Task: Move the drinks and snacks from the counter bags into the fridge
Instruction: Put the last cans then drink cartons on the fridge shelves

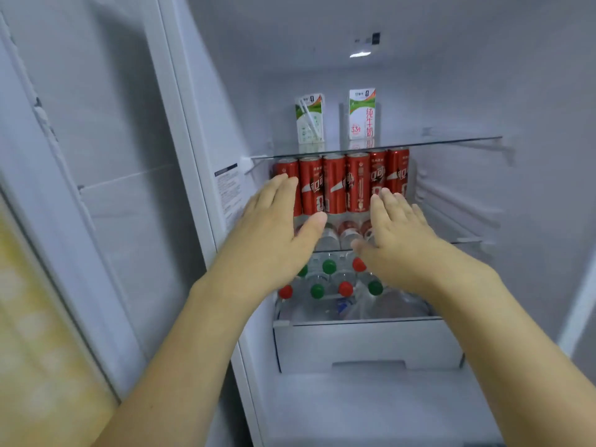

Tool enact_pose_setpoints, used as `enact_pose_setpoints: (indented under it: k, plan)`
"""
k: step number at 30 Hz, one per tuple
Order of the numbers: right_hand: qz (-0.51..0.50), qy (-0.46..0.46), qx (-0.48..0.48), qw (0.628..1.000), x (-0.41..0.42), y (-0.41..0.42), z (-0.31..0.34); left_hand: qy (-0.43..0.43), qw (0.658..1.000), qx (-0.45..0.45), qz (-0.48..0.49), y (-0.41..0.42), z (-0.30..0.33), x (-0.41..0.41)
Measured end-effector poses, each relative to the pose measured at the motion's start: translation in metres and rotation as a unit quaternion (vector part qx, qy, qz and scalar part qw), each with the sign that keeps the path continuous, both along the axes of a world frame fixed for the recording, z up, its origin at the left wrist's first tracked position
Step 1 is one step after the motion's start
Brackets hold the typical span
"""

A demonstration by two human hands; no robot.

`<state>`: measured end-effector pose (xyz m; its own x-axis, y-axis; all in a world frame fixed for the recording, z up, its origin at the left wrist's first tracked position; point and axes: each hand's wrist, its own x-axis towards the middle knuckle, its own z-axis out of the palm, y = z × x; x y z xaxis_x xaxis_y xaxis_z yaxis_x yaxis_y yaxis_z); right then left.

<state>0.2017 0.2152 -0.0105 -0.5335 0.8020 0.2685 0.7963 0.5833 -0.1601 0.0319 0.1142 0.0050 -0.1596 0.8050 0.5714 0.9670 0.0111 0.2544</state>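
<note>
i'm reaching both hands into the open fridge (225, 91), toward the row of red cans (335, 185) standing upright on the middle shelf, just under the glass shelf (451, 141). my left hand (277, 227) is flat, fingers straight, its fingertips lying over the leftmost can; my right hand (396, 227) is equally flat and holding nothing, fingertips in front of the cans toward the right end of the row. whether either is actually touching metal i cannot tell from this angle. i'm judging the step to be squaring up the cans so the row sits tight and leaves room. to do that well, i'm thinking of pressing low on the can bodies rather than near the tops, moving both palms together and slowly, because tall slim cans tip easily and one falling would knock its neighbours. two milk cartons (362, 114) are standing on the glass shelf above, well apart from each other, and capped water bottles (329, 279) are crowding the shelf below, over the drawer (367, 343). the bench and its bags are out of view, so i cannot say what remains there
</note>
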Motion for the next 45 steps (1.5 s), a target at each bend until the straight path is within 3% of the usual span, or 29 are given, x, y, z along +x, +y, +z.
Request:
enact_pose_setpoints:
  k: [4, 10, 22, 28, 45]
  plan:
    - [0.008, -0.046, -0.067, 0.997, 0.003, -0.022, -0.023, -0.023, 0.998, -0.054, 0.002, -0.023, -0.037, 0.006]
    - [0.081, -0.061, -0.094, 0.990, -0.007, -0.035, -0.038, 0.019, 0.997, -0.062, 0.034, -0.051, -0.053, 0.025]
    - [0.272, -0.107, -0.103, 0.951, -0.039, -0.038, -0.061, -0.035, 0.975, -0.071, 0.208, -0.092, -0.077, 0.031]
    - [0.350, -0.128, -0.100, 0.923, -0.054, -0.066, -0.064, -0.022, 0.946, -0.087, 0.312, -0.138, -0.088, 0.040]
    - [0.579, -0.147, -0.095, 0.797, -0.071, -0.217, -0.065, -0.037, 0.836, -0.132, 0.531, -0.298, -0.092, 0.107]
